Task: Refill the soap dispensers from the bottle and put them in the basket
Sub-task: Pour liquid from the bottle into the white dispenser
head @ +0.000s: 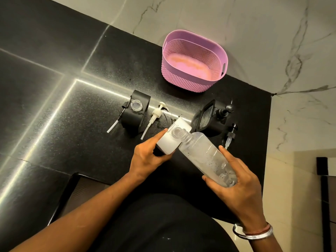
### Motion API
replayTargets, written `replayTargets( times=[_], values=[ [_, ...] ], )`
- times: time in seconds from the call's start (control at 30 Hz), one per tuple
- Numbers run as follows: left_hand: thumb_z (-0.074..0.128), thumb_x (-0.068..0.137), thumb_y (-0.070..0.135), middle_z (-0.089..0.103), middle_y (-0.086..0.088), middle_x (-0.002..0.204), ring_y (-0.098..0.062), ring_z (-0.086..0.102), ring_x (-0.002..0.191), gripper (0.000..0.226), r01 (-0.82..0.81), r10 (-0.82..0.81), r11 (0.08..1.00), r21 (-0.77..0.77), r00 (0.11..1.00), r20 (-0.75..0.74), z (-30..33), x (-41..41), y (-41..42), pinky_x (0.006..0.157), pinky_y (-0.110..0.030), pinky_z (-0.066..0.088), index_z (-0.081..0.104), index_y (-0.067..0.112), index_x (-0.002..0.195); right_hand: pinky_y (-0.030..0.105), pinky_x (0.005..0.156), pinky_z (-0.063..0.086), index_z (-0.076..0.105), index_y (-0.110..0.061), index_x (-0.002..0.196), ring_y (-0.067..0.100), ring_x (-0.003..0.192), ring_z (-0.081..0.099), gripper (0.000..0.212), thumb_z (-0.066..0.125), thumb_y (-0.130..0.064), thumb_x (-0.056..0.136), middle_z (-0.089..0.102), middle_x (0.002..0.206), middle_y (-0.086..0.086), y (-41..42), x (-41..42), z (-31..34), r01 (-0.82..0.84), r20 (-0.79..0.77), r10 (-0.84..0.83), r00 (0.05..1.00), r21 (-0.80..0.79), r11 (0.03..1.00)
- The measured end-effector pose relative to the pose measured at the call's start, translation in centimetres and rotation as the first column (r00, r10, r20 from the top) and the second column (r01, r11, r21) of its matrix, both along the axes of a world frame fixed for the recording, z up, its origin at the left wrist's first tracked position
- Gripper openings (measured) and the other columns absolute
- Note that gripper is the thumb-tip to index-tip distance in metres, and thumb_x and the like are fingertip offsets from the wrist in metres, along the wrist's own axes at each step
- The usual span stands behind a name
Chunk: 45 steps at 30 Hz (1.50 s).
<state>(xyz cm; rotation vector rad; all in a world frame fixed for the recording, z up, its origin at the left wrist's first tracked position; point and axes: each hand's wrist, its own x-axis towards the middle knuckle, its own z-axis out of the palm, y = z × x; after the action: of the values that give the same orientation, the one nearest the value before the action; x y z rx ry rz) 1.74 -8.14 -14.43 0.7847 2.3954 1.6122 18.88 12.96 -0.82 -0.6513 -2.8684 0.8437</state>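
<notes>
My left hand (147,153) grips a white square soap dispenser (169,140) standing uncapped on the black counter. My right hand (234,180) holds a clear plastic bottle (203,155) by its base, tilted so its mouth meets the dispenser's open neck; foamy liquid sits low in the bottle. A black dispenser (136,110) with an open clear neck stands to the left. Another black dispenser (214,120) with its pump on stands to the right. A white pump (154,117) lies between the black and white dispensers. The pink basket (192,82) is empty at the back.
A black pump with a tube (120,117) lies left of the black dispenser, another black pump (231,135) lies at the right. A dark mesh piece (203,117) leans by the right dispenser. Marble wall behind; counter edge drops off on the right.
</notes>
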Motion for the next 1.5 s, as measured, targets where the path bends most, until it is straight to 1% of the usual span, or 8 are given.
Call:
replayTargets(
  times=[0.07, 0.2, 0.33, 0.53, 0.7, 0.87, 1.33, 1.5],
  values=[
    [0.093, 0.082, 0.027, 0.066, -0.001, 0.146, -0.01, 0.065, 0.13, 0.078, -0.001, 0.001, 1.0, -0.004, 1.0, 0.003, 0.0, 0.0, 0.0, 0.102, -0.04, 0.06, 0.059, 0.008, 0.149, 0.015, 0.072, 0.059, 0.041, -0.033, 0.159, 0.01, 0.106, 0.063, 0.099, 0.08, -0.064, 0.073, 0.06, 0.127, -0.007, -0.1, 0.1, 0.3, 0.001, 0.015, -0.001, 1.0, 0.019, 1.0],
    [0.092, 0.083, 0.028, 0.067, -0.001, 0.144, -0.01, 0.066, 0.129, 0.077, 0.001, -0.001, 1.0, 0.003, 1.0, 0.015, 0.1, 0.1, 0.0, 0.102, -0.04, 0.059, 0.058, 0.009, 0.15, 0.009, 0.072, 0.054, 0.041, -0.032, 0.159, 0.009, 0.105, 0.062, 0.1, 0.082, -0.062, 0.073, 0.062, 0.125, -0.006, -0.2, 0.2, 0.9, -0.003, 0.035, 0.001, 0.999, 0.053, 0.999],
    [0.092, 0.084, 0.027, 0.067, -0.001, 0.144, -0.011, 0.067, 0.128, 0.076, 0.004, -0.005, 1.0, 0.029, 0.999, 0.038, 0.3, 0.0, 0.0, 0.104, -0.042, 0.058, 0.058, 0.009, 0.15, 0.011, 0.071, 0.054, 0.042, -0.031, 0.158, 0.008, 0.104, 0.061, 0.101, 0.083, -0.061, 0.071, 0.063, 0.125, -0.005, -0.4, 0.1, 1.4, 0.001, 0.049, -0.006, 0.999, 0.097, 0.995],
    [0.09, 0.084, 0.03, 0.068, -0.003, 0.142, -0.011, 0.067, 0.129, 0.076, 0.004, -0.004, 1.0, 0.021, 0.999, 0.041, 0.4, 0.1, 0.0, 0.105, -0.04, 0.058, 0.058, 0.008, 0.15, 0.008, 0.072, 0.05, 0.043, -0.029, 0.158, 0.009, 0.102, 0.06, 0.1, 0.08, -0.064, 0.072, 0.064, 0.125, -0.001, -0.5, 0.0, 1.7, -0.003, 0.066, -0.005, 0.998, 0.107, 0.994],
    [0.089, 0.085, 0.032, 0.067, -0.003, 0.144, -0.012, 0.066, 0.13, 0.076, 0.016, -0.017, 1.0, 0.02, 0.999, 0.035, 0.4, 0.0, -0.1, 0.105, -0.04, 0.058, 0.057, 0.008, 0.15, 0.008, 0.073, 0.049, 0.044, -0.028, 0.157, 0.008, 0.103, 0.06, 0.099, 0.078, -0.065, 0.072, 0.065, 0.126, 0.0, -0.7, -0.1, 2.0, -0.006, 0.063, -0.001, 0.998, 0.11, 0.994],
    [0.087, 0.085, 0.034, 0.067, -0.004, 0.143, -0.011, 0.065, 0.13, 0.076, 0.016, -0.017, 1.0, 0.023, 0.999, 0.042, 0.5, 0.1, 0.0, 0.105, -0.039, 0.058, 0.058, 0.008, 0.15, 0.001, 0.072, 0.044, 0.047, -0.024, 0.156, 0.007, 0.102, 0.06, 0.098, 0.079, -0.063, 0.071, 0.067, 0.127, 0.002, -0.8, -0.1, 2.4, -0.008, 0.069, 0.0, 0.998, 0.123, 0.992],
    [0.085, 0.086, 0.041, 0.069, -0.002, 0.14, -0.012, 0.067, 0.128, 0.077, 0.02, -0.021, 0.999, 0.025, 0.998, 0.066, 0.2, 0.0, 0.0, 0.102, -0.041, 0.059, 0.057, 0.011, 0.151, 0.004, 0.072, 0.047, 0.045, -0.026, 0.157, 0.009, 0.103, 0.061, 0.099, 0.078, -0.064, 0.072, 0.066, 0.127, 0.001, -0.9, -0.1, 2.5, -0.008, 0.074, -0.001, 0.997, 0.121, 0.993],
    [0.092, 0.083, 0.028, 0.07, -0.001, 0.139, -0.012, 0.068, 0.126, 0.077, 0.006, -0.007, 1.0, 0.022, 0.998, 0.063, 0.1, 0.0, 0.0, 0.103, -0.041, 0.059, 0.058, 0.012, 0.15, 0.003, 0.073, 0.046, 0.043, -0.028, 0.158, 0.008, 0.105, 0.06, 0.099, 0.077, -0.065, 0.072, 0.065, 0.128, 0.001, -0.8, -0.1, 2.4, -0.007, 0.079, -0.002, 0.997, 0.111, 0.994]
  ],
)
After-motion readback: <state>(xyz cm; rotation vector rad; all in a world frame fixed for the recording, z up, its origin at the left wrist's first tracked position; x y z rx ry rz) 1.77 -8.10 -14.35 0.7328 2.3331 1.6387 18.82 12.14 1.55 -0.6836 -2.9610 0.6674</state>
